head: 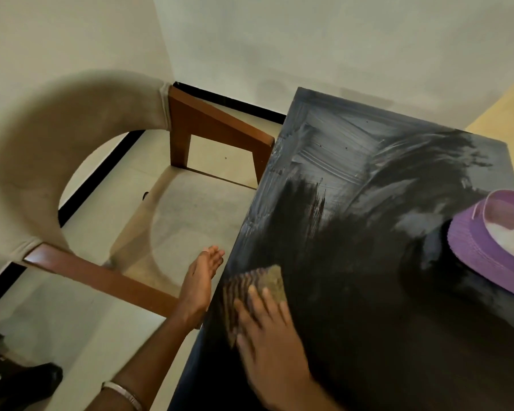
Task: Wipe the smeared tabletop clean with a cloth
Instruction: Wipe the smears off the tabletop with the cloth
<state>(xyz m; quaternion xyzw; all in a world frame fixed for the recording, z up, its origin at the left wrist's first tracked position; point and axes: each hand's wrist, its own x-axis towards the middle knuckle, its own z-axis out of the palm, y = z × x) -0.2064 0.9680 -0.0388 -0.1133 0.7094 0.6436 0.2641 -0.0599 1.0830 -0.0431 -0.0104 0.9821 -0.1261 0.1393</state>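
Note:
The dark tabletop fills the right half of the view; its far part is covered in whitish smears, and the near part looks black. A brownish striped cloth lies near the table's left edge. My right hand presses flat on the cloth, fingers spread over it, blurred by motion. My left hand hovers just off the table's left edge, palm up and fingers together, holding nothing.
A purple bowl-like container stands on the table at the right edge of the view. A beige cushioned chair with brown wooden arms stands close to the table's left side. Pale wall behind.

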